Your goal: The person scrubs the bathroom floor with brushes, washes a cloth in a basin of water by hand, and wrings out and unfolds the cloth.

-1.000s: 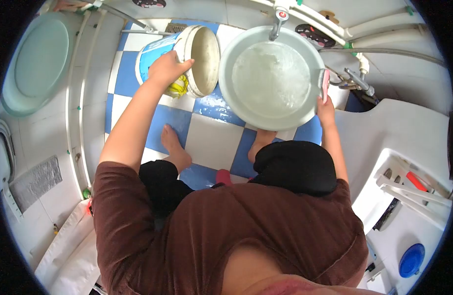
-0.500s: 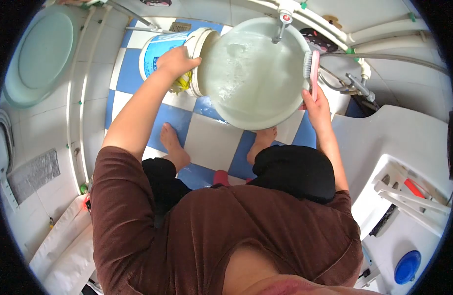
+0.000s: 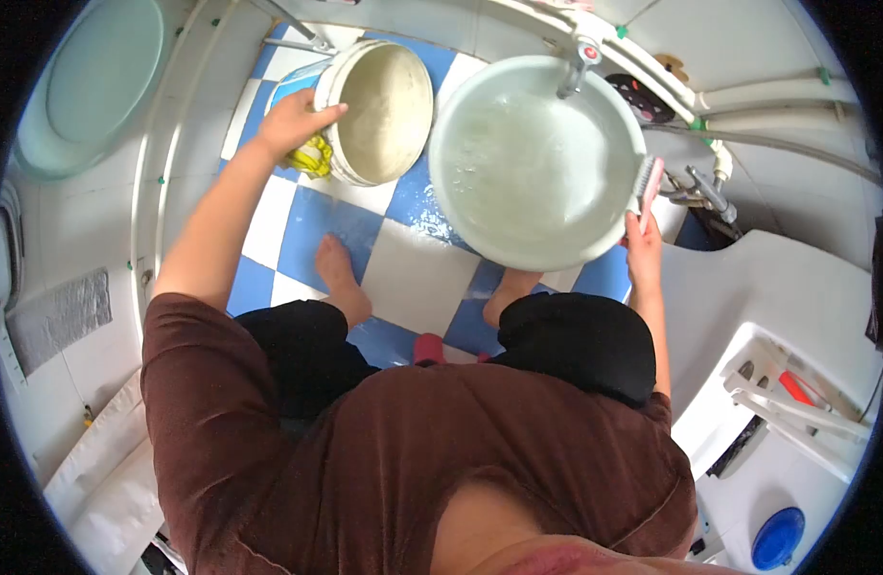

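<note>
On the left, my left hand [image 3: 296, 123] is closed on the side of a white bucket [image 3: 424, 101] with a blue label, its thumb near the rim. A crumpled yellow-green thing, perhaps a cloth, [image 3: 313, 156] shows just under that hand. The bucket's mouth faces up toward me, and its inside looks wet and stained. To its right is a round pale basin [image 3: 448, 216] holding cloudy water, under a tap [image 3: 578, 67]. My right hand [image 3: 643, 240] holds a pink-handled brush [image 3: 652, 187] upright at the basin's right edge; whether its fingers also grip the rim cannot be seen.
Blue and white floor tiles [image 3: 422, 268] are wet between my bare feet. Pipes [image 3: 777, 99] and a hose run along the wall at right. A white counter [image 3: 739, 278] stands on the right, with a blue lid-like disc [image 3: 778, 538] lower down. Another basin [image 3: 101, 81] hangs at left.
My left hand has drawn the bucket left, away from the basin, and turned it more upright so its mouth shows. The basin's water looks calmer. My right hand still holds the brush.
</note>
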A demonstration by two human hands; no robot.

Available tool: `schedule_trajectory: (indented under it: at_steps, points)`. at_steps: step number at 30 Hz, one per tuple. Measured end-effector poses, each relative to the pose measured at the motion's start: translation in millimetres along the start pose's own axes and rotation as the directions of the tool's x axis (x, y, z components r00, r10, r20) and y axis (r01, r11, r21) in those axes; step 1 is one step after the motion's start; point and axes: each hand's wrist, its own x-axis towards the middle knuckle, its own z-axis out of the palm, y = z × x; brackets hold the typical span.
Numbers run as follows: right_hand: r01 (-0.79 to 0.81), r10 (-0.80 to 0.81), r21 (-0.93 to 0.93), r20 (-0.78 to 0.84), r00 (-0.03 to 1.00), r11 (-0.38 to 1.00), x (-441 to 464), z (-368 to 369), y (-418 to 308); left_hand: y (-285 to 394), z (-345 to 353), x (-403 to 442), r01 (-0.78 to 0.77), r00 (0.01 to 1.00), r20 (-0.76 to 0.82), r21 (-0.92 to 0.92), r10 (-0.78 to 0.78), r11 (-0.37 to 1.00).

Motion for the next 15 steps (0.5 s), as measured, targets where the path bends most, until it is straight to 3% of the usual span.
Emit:
schedule_trajectory:
  at_steps: [1,4,9,11,12,13,15]
  points:
    - [-0.005,0.005,-0.018,-0.006,1.000,1.000,5.4,-6.3,8.0,-0.6,-11.7,-8.2,0.033,0.999,0.010,-0.084,-0.032,0.996]
    - [-0.005,0.005,0.002,-0.038,0.999,1.000,15.0,-12.8,18.3,-28.1,-22.3,-14.1,0.028,1.000,-0.005,-0.097,-0.028,0.995]
    - [-0.054,0.047,-0.263,-0.030,0.998,0.963,42.5,-34.0,46.8,-57.2,-24.9,-32.3,0.029,0.994,-0.101,0.015,-0.028,0.999]
    - [-0.089,0.090,-0.352,-0.013,0.996,0.932,44.7,-33.3,45.1,-67.9,-24.1,-43.1,-0.012,0.992,-0.129,-0.194,-0.013,0.981]
    - [-0.111,0.097,-0.483,-0.053,0.994,0.869,46.9,-31.0,37.9,-72.2,-24.2,-48.4,-0.038,0.989,-0.146,-0.293,-0.006,0.955]
    - [0.023,-0.009,-0.677,0.024,1.000,0.736,49.3,-24.8,33.0,-75.7,-25.2,-53.3,-0.034,0.983,-0.182,-0.239,-0.010,0.970]
    - [0.270,-0.151,-0.906,0.232,0.961,0.327,51.0,-16.5,-0.7,-82.5,-28.2,-61.5,-0.021,0.969,-0.246,-0.127,-0.011,0.992]
